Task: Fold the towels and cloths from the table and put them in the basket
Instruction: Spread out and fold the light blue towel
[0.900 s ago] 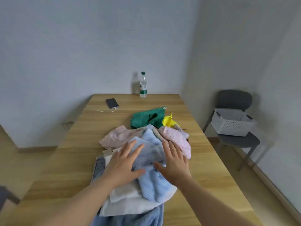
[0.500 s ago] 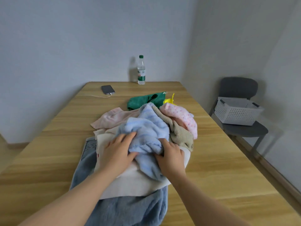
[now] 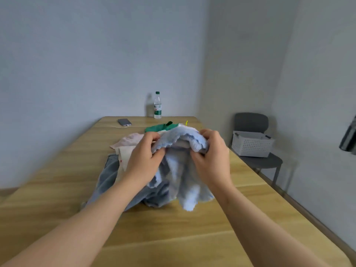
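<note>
A fluffy light blue towel (image 3: 181, 176) hangs lifted above the pile, its lower end trailing to the table. My left hand (image 3: 146, 157) grips its upper left edge and my right hand (image 3: 212, 157) grips its upper right edge. Beneath lies a grey-blue towel (image 3: 107, 176), with a cream cloth (image 3: 124, 154), a pink cloth (image 3: 128, 140) and a green cloth (image 3: 157, 128) behind; a bit of yellow (image 3: 186, 122) peeks out. The white perforated basket (image 3: 252, 144) sits on a grey chair (image 3: 260, 160) to the right of the table. The towel and my hands hide the pile's middle.
The wooden table (image 3: 173, 228) runs to the back wall. A water bottle (image 3: 157, 105) stands at its far edge and a phone (image 3: 124, 122) with a cable lies far left. A dark object (image 3: 349, 139) is at the right frame edge.
My hands went from resting flat on the pile to grasping the light blue towel and lifting it up off the heap. The view has tilted up.
</note>
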The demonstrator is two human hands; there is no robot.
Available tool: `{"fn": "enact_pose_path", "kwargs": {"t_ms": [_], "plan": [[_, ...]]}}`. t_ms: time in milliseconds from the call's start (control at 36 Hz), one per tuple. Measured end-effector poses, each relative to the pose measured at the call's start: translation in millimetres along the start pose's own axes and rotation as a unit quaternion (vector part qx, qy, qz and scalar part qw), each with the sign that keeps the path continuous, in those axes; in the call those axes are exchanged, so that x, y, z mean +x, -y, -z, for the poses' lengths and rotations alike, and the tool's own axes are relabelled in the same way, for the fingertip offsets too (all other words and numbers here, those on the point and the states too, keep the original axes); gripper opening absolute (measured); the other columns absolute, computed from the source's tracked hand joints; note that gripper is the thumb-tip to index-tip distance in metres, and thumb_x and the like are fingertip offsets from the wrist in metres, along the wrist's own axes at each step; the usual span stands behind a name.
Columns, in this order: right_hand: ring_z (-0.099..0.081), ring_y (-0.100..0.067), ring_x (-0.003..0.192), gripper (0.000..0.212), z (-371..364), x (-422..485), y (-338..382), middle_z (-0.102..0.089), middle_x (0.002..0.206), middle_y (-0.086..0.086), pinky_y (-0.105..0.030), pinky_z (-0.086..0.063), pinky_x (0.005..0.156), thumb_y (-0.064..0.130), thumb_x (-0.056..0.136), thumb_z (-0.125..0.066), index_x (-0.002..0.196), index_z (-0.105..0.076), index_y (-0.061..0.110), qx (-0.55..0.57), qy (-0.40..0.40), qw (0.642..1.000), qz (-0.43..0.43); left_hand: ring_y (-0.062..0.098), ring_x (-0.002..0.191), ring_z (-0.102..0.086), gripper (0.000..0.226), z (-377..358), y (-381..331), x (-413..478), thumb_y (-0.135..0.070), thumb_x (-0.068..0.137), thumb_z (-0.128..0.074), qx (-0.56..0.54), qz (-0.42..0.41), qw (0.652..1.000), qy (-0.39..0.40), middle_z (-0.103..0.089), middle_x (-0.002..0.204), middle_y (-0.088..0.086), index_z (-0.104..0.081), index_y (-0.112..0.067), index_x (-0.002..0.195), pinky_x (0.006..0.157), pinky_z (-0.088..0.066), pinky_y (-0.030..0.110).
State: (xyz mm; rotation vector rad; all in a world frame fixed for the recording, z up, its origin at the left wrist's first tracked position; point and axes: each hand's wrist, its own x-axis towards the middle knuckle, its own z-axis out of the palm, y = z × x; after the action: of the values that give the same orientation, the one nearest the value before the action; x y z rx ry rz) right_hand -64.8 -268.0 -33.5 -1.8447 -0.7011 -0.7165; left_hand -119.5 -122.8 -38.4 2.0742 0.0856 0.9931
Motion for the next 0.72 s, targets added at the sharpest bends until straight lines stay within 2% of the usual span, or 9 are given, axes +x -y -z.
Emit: {"fn": "enact_pose_path", "kwargs": {"t_ms": [83, 167, 222, 278, 361, 417, 472, 583, 722], "plan": [[-0.053, -0.025, 0.088, 0.020, 20, -27, -9, -0.052, 0.082, 0.007, -0.041, -0.041, 0.084, 0.010, 0.077, -0.061, 0.092, -0.048, 0.015, -0.070, 0.057, 0.995, -0.045, 0.005, 0.077, -0.052, 0.008, -9, 4, -29, -0.018, 0.091, -0.056, 0.032, 0.020, 0.996, 0.075, -0.054, 0.082, -0.015, -0.049, -0.022, 0.093, 0.064, -0.041, 0.017], [-0.051, -0.022, 0.095, 0.021, 27, -54, -28, -0.054, 0.092, 0.005, -0.033, -0.034, 0.084, 0.014, 0.082, -0.057, 0.100, -0.046, 0.019, -0.141, 0.132, 0.978, -0.082, 0.014, 0.085, -0.055, 0.007, -23, 18, -58, -0.025, 0.092, -0.055, 0.090, 0.045, 0.987, 0.127, -0.052, 0.086, -0.013, -0.049, -0.023, 0.094, 0.068, -0.042, 0.027], [-0.049, -0.022, 0.107, 0.033, 24, -71, -38, -0.055, 0.106, 0.006, -0.032, -0.031, 0.087, 0.016, 0.084, -0.052, 0.115, -0.044, 0.024, -0.179, 0.185, 0.961, -0.102, 0.016, 0.103, -0.051, 0.010, -32, 33, -72, -0.031, 0.092, -0.052, 0.183, 0.038, 0.974, 0.129, -0.048, 0.096, -0.014, -0.049, -0.027, 0.100, 0.083, -0.040, 0.031], [-0.042, -0.023, 0.122, 0.050, 17, -84, -47, -0.048, 0.129, 0.007, -0.035, -0.030, 0.095, 0.021, 0.086, -0.049, 0.133, -0.036, 0.031, -0.201, 0.244, 0.941, -0.123, 0.015, 0.130, -0.031, 0.028, -39, 43, -82, -0.042, 0.094, -0.044, 0.247, 0.086, 0.951, 0.166, -0.039, 0.126, -0.014, -0.045, -0.033, 0.121, 0.103, -0.030, 0.043], [-0.026, -0.019, 0.137, 0.058, 1, -100, -61, -0.026, 0.149, 0.011, -0.039, -0.023, 0.105, 0.038, 0.088, -0.047, 0.142, -0.023, 0.035, -0.236, 0.316, 0.912, -0.113, 0.023, 0.143, 0.002, 0.054, -47, 57, -88, -0.056, 0.093, -0.033, 0.291, 0.177, 0.910, 0.236, -0.005, 0.153, -0.013, -0.019, -0.041, 0.143, 0.111, -0.016, 0.055], [-0.012, -0.016, 0.142, 0.063, -11, -102, -70, -0.010, 0.155, 0.011, -0.042, -0.016, 0.111, 0.050, 0.090, -0.042, 0.145, -0.017, 0.033, -0.271, 0.340, 0.895, -0.094, 0.028, 0.144, 0.010, 0.058, -52, 66, -86, -0.059, 0.093, -0.027, 0.318, 0.188, 0.893, 0.257, 0.007, 0.156, -0.011, -0.005, -0.044, 0.146, 0.113, -0.008, 0.057], [-0.004, -0.017, 0.144, 0.063, -22, -96, -78, -0.003, 0.157, 0.010, -0.044, -0.010, 0.114, 0.051, 0.092, -0.039, 0.147, -0.014, 0.032, -0.282, 0.351, 0.888, -0.091, 0.029, 0.143, 0.012, 0.058, -56, 73, -77, -0.057, 0.095, -0.022, 0.337, 0.190, 0.883, 0.265, 0.009, 0.157, -0.011, 0.001, -0.044, 0.146, 0.113, -0.004, 0.057], [0.004, -0.018, 0.145, 0.059, -44, -76, -94, 0.004, 0.158, 0.008, -0.046, -0.003, 0.115, 0.041, 0.096, -0.036, 0.149, -0.011, 0.029, -0.292, 0.371, 0.877, -0.084, 0.029, 0.144, 0.011, 0.056, -64, 94, -52, -0.055, 0.096, -0.017, 0.365, 0.193, 0.872, 0.264, 0.007, 0.157, -0.009, 0.002, -0.041, 0.147, 0.114, -0.002, 0.057], [0.007, -0.019, 0.145, 0.060, -76, -43, -117, 0.007, 0.158, 0.007, -0.046, 0.002, 0.115, 0.041, 0.097, -0.033, 0.150, -0.008, 0.028, -0.297, 0.386, 0.870, -0.080, 0.024, 0.144, 0.002, 0.057, -73, 128, -18, -0.056, 0.095, -0.019, 0.374, 0.167, 0.880, 0.240, 0.002, 0.157, -0.011, -0.001, -0.038, 0.147, 0.115, -0.007, 0.050]]}}
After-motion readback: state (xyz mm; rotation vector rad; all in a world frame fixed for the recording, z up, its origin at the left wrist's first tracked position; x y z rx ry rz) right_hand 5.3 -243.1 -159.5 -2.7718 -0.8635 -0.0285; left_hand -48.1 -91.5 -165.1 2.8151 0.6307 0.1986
